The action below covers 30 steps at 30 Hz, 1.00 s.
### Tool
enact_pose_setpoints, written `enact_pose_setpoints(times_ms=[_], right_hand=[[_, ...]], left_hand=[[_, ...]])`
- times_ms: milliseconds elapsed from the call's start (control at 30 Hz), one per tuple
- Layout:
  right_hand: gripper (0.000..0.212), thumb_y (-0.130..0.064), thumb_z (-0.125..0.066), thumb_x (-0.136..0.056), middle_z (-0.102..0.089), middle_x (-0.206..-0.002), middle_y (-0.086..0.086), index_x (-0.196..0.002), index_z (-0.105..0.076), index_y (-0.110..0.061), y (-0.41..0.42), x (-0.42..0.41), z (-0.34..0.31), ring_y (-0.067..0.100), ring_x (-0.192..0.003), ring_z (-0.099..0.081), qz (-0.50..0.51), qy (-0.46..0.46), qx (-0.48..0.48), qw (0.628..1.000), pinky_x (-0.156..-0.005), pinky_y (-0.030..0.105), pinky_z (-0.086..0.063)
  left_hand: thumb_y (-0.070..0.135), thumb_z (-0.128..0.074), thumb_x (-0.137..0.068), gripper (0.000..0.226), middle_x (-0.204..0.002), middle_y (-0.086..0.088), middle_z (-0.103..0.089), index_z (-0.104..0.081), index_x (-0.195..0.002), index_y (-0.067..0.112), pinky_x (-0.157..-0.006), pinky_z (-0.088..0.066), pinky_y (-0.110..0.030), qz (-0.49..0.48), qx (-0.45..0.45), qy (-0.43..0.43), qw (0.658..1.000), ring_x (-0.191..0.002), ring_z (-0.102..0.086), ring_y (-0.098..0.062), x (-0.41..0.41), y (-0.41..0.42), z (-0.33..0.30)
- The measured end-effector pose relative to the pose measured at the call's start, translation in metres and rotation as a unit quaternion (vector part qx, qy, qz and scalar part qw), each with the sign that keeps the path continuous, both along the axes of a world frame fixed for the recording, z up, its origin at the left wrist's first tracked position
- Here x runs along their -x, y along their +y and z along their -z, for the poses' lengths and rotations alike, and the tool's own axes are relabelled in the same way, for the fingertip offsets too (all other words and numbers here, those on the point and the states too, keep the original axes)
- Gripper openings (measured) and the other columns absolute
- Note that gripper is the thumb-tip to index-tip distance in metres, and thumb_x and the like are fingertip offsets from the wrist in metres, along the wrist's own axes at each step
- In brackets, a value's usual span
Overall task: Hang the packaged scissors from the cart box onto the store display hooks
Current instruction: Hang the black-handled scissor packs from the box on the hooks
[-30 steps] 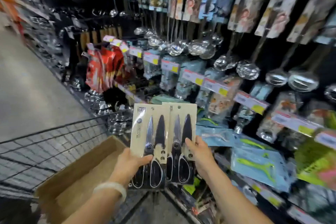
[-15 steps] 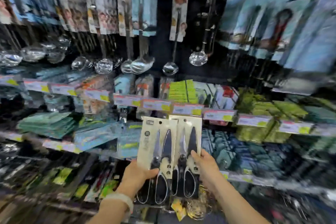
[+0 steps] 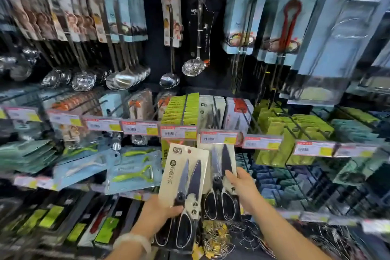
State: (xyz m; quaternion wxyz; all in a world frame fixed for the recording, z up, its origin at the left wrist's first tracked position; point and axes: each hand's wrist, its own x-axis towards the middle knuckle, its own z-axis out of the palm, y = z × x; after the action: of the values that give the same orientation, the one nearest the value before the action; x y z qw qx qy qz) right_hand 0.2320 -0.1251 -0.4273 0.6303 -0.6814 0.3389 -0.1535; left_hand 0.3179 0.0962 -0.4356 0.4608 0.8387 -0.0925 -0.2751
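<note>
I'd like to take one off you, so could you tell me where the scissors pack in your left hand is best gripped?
Pinch the left scissors pack by its bare upper card edge, coming from above. The left hand covers the handle end, while the flat, nearly upright card stands free at the top beside the right scissors pack.

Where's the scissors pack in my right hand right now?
Low centre of the head view: the right-hand scissors pack is raised beside the left-hand pack, its top under a price tag.

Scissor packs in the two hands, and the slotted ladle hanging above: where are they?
Left scissor pack (image 3: 184,177): head view, blades.
Right scissor pack (image 3: 221,162): head view, blades.
Slotted ladle (image 3: 193,68): head view, bowl.
</note>
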Motion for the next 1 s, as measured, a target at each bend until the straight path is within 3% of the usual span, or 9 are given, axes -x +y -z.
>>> enact_pose_setpoints(times_ms=[100,200,333,467,533,667,767,867,1000], right_hand=[[0.011,-0.018,-0.05,-0.096,-0.062,-0.098,0.001,-0.104,-0.058,-0.016,0.002,-0.002,0.009,0.017,-0.092,-0.056,-0.029,-0.01,-0.018,0.999,-0.075,0.026,-0.043],[0.015,-0.014,-0.05,-0.096,-0.065,-0.102,-0.003,-0.108,-0.058,-0.019,0.007,0.001,0.014,0.014,-0.095,-0.059,-0.085,-0.004,0.007,0.996,-0.076,0.019,-0.045],[0.032,-0.022,-0.052,-0.095,-0.059,-0.124,0.008,-0.124,-0.051,-0.009,0.002,-0.009,0.011,0.023,-0.116,-0.053,-0.048,-0.02,-0.009,0.999,-0.099,0.034,-0.041],[0.036,-0.02,-0.052,-0.095,-0.049,-0.106,0.036,-0.111,-0.042,0.011,-0.004,-0.02,0.014,0.031,-0.089,-0.052,-0.003,-0.033,-0.019,0.999,-0.077,0.034,-0.039],[0.03,-0.017,-0.051,-0.095,-0.053,-0.092,0.025,-0.107,-0.045,0.009,-0.004,-0.02,0.018,0.023,-0.09,-0.052,-0.006,-0.031,-0.025,0.999,-0.076,0.032,-0.04],[0.017,-0.014,-0.05,-0.095,-0.067,-0.104,0.001,-0.111,-0.058,-0.015,0.001,-0.018,0.026,0.015,-0.097,-0.061,0.002,-0.048,-0.061,0.997,-0.081,0.029,-0.048],[0.018,-0.017,-0.052,-0.094,-0.068,-0.111,0.002,-0.11,-0.06,-0.021,0.001,-0.021,0.032,0.018,-0.106,-0.061,0.008,-0.069,-0.093,0.993,-0.093,0.04,-0.047],[0.019,-0.016,-0.05,-0.095,-0.067,-0.111,0.0,-0.112,-0.059,-0.02,0.005,-0.024,0.03,0.014,-0.104,-0.06,0.021,-0.096,-0.146,0.984,-0.083,0.033,-0.047],[0.042,-0.032,-0.059,-0.09,-0.06,-0.129,0.004,-0.128,-0.052,-0.018,-0.004,-0.035,0.038,0.025,-0.121,-0.054,0.055,-0.051,-0.142,0.987,-0.106,0.052,-0.039]], left_hand=[[0.018,-0.08,-0.072,0.026,-0.091,-0.003,-0.065,-0.058,-0.085,0.016,-0.069,-0.043,-0.024,0.004,0.017,0.026,1.0,-0.084,-0.059,-0.016,-0.005,0.004,-0.002],[0.018,-0.08,-0.071,0.027,-0.093,-0.008,-0.07,-0.063,-0.09,0.009,-0.068,-0.045,-0.026,-0.003,0.023,0.034,0.999,-0.085,-0.063,-0.018,-0.016,0.009,-0.002],[0.02,-0.079,-0.072,0.031,-0.091,-0.003,-0.067,-0.06,-0.094,0.012,-0.068,-0.046,-0.024,-0.002,0.019,0.037,0.999,-0.084,-0.062,-0.015,-0.03,0.01,-0.005],[0.031,-0.082,-0.063,0.053,-0.101,-0.004,-0.069,-0.058,-0.108,0.014,-0.086,-0.052,-0.04,0.004,0.019,0.054,0.998,-0.093,-0.065,-0.02,-0.042,0.015,-0.003],[0.03,-0.083,-0.063,0.054,-0.101,-0.004,-0.069,-0.058,-0.108,0.015,-0.084,-0.052,-0.038,-0.001,0.024,0.061,0.998,-0.093,-0.066,-0.02,-0.045,0.016,0.0],[0.024,-0.082,-0.068,0.051,-0.101,-0.006,-0.066,-0.057,-0.109,0.008,-0.066,-0.047,-0.025,0.01,0.018,0.051,0.998,-0.09,-0.063,-0.016,-0.048,0.018,0.002],[0.02,-0.079,-0.072,0.04,-0.094,-0.002,-0.064,-0.055,-0.103,0.01,-0.064,-0.045,-0.021,0.023,0.018,0.041,0.999,-0.084,-0.06,-0.01,-0.049,0.018,0.002],[0.017,-0.077,-0.075,0.036,-0.091,0.003,-0.059,-0.053,-0.101,0.013,-0.061,-0.039,-0.015,0.034,0.023,0.032,0.999,-0.08,-0.054,-0.003,-0.049,0.018,0.001],[0.023,-0.078,-0.073,0.048,-0.1,0.0,-0.06,-0.051,-0.111,0.012,-0.063,-0.042,-0.02,0.023,0.025,0.048,0.998,-0.086,-0.057,-0.008,-0.051,0.015,0.002]])
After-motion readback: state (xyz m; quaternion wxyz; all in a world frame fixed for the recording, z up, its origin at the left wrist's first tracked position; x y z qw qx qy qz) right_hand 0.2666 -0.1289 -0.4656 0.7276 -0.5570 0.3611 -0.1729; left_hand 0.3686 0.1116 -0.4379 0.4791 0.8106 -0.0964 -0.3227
